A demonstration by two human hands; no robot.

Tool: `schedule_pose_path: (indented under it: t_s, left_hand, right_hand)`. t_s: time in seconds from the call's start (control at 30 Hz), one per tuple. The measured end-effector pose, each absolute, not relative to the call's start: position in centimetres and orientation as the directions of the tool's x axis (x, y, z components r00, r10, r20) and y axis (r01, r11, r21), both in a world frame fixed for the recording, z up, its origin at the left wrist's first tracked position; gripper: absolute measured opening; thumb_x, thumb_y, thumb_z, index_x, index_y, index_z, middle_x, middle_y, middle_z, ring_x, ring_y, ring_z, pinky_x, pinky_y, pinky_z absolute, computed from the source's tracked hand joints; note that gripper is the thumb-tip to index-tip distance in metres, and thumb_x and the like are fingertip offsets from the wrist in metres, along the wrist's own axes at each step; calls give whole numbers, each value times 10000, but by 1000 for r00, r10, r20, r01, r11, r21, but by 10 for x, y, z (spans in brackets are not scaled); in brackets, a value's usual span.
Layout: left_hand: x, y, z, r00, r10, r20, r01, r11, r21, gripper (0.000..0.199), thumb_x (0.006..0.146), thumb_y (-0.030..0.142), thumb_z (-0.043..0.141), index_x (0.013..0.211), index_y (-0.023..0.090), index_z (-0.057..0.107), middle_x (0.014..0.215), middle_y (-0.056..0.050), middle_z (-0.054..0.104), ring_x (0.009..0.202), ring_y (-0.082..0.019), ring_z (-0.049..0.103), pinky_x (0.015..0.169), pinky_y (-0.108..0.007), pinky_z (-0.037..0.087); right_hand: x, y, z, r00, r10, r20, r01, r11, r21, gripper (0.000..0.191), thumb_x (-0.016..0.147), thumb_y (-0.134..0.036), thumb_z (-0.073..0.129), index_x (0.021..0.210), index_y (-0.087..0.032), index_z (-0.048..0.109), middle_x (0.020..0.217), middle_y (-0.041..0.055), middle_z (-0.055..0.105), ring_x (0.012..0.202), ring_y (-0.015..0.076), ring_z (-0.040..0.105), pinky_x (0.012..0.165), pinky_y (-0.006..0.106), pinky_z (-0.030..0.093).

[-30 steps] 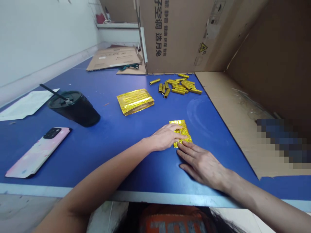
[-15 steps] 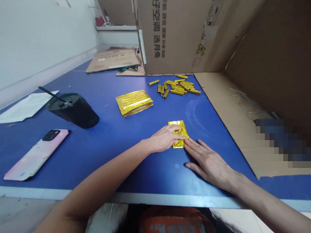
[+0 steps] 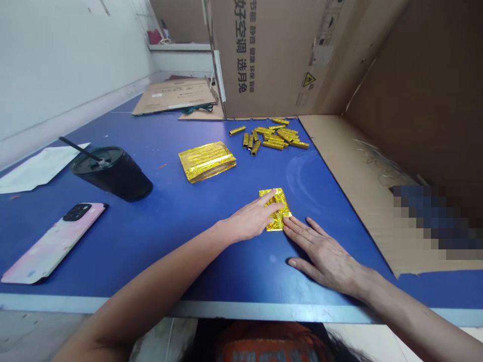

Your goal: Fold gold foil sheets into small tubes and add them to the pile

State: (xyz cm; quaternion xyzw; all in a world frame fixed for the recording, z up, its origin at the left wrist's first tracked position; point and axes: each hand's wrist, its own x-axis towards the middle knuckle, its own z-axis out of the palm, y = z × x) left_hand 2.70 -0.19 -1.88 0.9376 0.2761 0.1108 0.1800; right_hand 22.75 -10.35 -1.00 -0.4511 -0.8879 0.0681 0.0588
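Note:
A small sheet of shiny gold paper [image 3: 277,224] lies flat on the blue table, partly hidden by my fingers. My left hand [image 3: 253,216] rests over its left side, fingers spread and stretched across it. From the lower right, my right hand [image 3: 320,251] lies flat with its fingers extended, the fingertips touching the sheet's right edge and the thumb apart. Farther off is a thick stack of similar gold paper [image 3: 208,160]. Beyond, several small folded gold tubes [image 3: 275,137] are heaped near the cardboard.
To the left stand a black lidded cup [image 3: 113,173] with a straw, a phone [image 3: 55,244] and a white paper sheet [image 3: 41,166]. A large cardboard box [image 3: 279,60] rises at the back, its flap [image 3: 362,201] along the right. Flattened cardboard [image 3: 173,95] lies at the far left.
The fingers of my left hand have spread apart and moved slightly on the gold sheet. My right hand stays in nearly the same place beside it.

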Motion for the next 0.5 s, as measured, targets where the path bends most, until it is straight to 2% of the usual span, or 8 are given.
schedule_pose_path:
  t_s: [0.2,0.37,0.5]
  left_hand:
    - [29,-2,-19,866,481,137,433,-858,275,397,822,89,421,1197,190,507,1267,-85,435,1180,-190,423,979,-321,370]
    - [29,-9,-6,841,516,163,503,-856,116,315,833,173,455,1096,275,593,1093,-80,485,1020,-228,462,847,-364,421]
    - [29,-16,3,844,532,71,529,-846,60,286,852,202,438,1072,293,597,889,-57,517,833,-188,500,712,-301,430]
  right_hand:
    - [227,-103,-11,-579,814,42,800,577,-164,594,856,-450,410,1349,-131,323,1399,134,328,1303,241,261,1026,536,254]
    - [216,-111,-3,-564,825,24,821,564,-93,621,834,-495,421,1308,-94,397,1363,137,389,1259,289,343,981,541,327]
    - [199,-121,5,-546,837,34,832,547,-96,585,823,-500,435,1242,-96,491,1305,146,474,1168,304,450,950,511,362]
